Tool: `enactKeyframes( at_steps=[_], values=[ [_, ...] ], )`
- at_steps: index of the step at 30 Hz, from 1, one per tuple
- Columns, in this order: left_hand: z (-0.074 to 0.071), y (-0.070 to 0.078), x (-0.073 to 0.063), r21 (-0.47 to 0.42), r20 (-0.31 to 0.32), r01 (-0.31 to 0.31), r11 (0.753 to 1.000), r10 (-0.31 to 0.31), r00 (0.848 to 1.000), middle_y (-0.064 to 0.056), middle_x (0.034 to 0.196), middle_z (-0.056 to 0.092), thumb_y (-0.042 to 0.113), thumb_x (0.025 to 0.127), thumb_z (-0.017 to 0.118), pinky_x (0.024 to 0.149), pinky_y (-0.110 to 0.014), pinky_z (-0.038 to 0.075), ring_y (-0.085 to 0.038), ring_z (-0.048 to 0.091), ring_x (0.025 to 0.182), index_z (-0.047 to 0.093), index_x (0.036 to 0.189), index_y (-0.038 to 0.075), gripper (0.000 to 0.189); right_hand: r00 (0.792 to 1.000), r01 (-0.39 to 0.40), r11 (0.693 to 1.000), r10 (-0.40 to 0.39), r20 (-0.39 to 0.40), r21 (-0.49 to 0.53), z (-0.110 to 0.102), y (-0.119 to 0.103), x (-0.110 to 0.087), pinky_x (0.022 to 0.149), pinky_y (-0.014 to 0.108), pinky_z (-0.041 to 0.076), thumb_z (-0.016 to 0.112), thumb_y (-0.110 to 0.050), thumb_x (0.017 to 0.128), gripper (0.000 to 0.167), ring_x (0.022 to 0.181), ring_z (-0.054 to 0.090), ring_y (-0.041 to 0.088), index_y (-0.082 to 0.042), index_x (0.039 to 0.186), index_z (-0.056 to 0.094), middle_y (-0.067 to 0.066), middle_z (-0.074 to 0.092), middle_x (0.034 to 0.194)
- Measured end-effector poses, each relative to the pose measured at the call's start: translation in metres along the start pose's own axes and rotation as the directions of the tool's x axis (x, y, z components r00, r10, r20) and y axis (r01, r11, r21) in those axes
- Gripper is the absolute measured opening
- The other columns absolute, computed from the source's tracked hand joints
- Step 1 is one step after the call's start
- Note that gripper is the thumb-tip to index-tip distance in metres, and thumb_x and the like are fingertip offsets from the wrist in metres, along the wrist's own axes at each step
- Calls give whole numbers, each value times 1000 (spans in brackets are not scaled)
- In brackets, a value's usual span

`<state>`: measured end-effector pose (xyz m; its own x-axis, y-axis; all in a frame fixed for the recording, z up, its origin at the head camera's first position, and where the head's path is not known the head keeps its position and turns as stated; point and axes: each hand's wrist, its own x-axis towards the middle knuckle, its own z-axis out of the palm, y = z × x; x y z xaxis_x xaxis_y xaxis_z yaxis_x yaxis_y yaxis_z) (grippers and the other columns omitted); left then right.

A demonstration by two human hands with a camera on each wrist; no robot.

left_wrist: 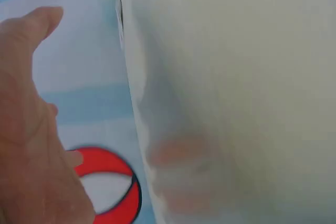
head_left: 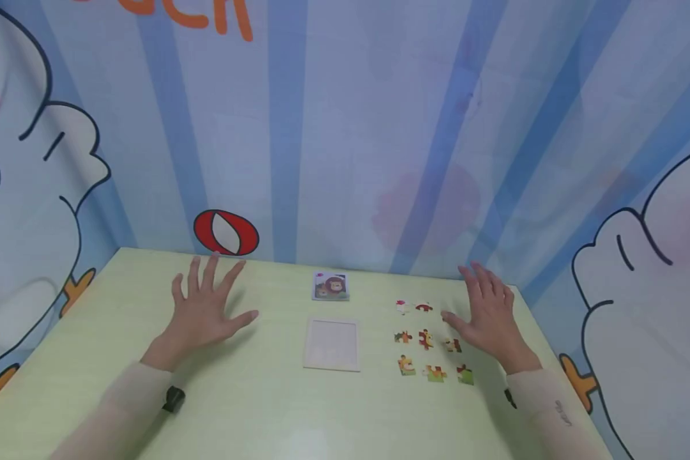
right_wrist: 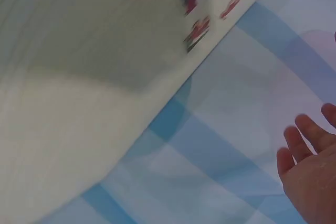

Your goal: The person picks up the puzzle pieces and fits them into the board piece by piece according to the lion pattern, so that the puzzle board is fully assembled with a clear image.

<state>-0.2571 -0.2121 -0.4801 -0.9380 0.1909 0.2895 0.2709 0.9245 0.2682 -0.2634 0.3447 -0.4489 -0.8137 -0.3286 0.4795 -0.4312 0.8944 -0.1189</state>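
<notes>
My left hand hovers with spread fingers over the table's left half and holds nothing. On the other side, my right hand is held up, fingers extended, just right of several loose jigsaw pieces; its thumb covers part of one in the head view. Between the hands lies a pale, square puzzle tray with a raised rim. Behind it is a small picture card with a lion on it. The right wrist view catches a few pieces near the table edge, blurred.
The pale yellow table ends at a blue-striped curtain printed with cartoon figures, which hangs along the back and sides. A red and white oval is printed low on it, behind the left hand.
</notes>
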Motion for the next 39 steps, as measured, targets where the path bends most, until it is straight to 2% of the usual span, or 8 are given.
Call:
enactKeyframes(
  at_steps=[5, 9, 14, 19, 23, 27, 35, 39],
  values=[
    [23, 41, 4, -237, 143, -2, 971, 37, 989, -27, 177, 12, 70, 88, 71, 117, -86, 3, -61, 2, 161, 20, 172, 29, 107, 998, -50, 985, 41, 57, 167, 13, -9, 15, 112, 78, 32, 74, -30, 101, 72, 145, 44, 55, -2, 160, 44, 28, 48, 161],
    [35, 69, 9, -360, 237, 6, 933, 85, 968, -26, 178, 15, 75, 85, 73, 118, -87, 7, -61, 5, 162, 20, 172, 31, 112, 984, -121, 970, 90, 153, 211, 25, -14, 25, 117, 76, 34, 71, -27, 104, 60, 145, 49, 51, -4, 156, 51, 24, 56, 157],
    [45, 80, 8, -418, 332, 16, 908, 137, 933, -26, 178, 18, 79, 81, 75, 117, -90, 11, -62, 9, 162, 23, 171, 34, 114, 969, -119, 965, 61, 241, 233, 41, -19, 33, 109, 67, 48, 73, -18, 102, 47, 131, 61, 47, -3, 146, 64, 22, 69, 144],
    [47, 79, 4, -405, 403, 28, 914, 151, 902, -23, 178, 17, 81, 77, 77, 119, -89, 8, -59, 7, 162, 29, 169, 35, 113, 946, -142, 939, 36, 323, 313, 52, -26, 39, 93, 52, 61, 73, -13, 102, 38, 123, 66, 42, -2, 138, 71, 19, 73, 137],
    [52, 77, 3, -383, 394, 15, 924, 149, 907, -23, 178, 16, 80, 77, 78, 119, -88, 7, -59, 6, 162, 34, 167, 37, 108, 932, -168, 934, 46, 359, 317, 57, -27, 44, 96, 50, 63, 72, -13, 103, 35, 129, 64, 42, -3, 136, 72, 18, 72, 137],
    [57, 77, 1, -390, 359, -13, 921, 165, 918, -24, 177, 15, 76, 79, 79, 118, -88, 5, -60, 3, 162, 42, 164, 36, 101, 922, -190, 932, 62, 383, 309, 60, -28, 45, 97, 53, 62, 72, -12, 103, 33, 123, 68, 41, -3, 135, 73, 19, 72, 136],
    [64, 75, -3, -377, 351, 4, 926, 139, 926, -20, 180, 12, 66, 80, 83, 122, -83, 0, -55, 0, 164, 44, 162, 37, 95, 893, -229, 911, 58, 446, 342, 67, -31, 51, 97, 50, 62, 72, -14, 103, 36, 117, 71, 34, 0, 136, 71, 17, 74, 132],
    [65, 75, -2, -381, 350, 8, 924, 137, 927, -21, 179, 12, 69, 79, 82, 121, -83, 0, -56, 0, 164, 45, 161, 37, 95, 883, -236, 916, 63, 465, 324, 68, -32, 55, 95, 48, 62, 74, -13, 102, 35, 113, 72, 31, -2, 135, 72, 16, 75, 129]
  ],
)
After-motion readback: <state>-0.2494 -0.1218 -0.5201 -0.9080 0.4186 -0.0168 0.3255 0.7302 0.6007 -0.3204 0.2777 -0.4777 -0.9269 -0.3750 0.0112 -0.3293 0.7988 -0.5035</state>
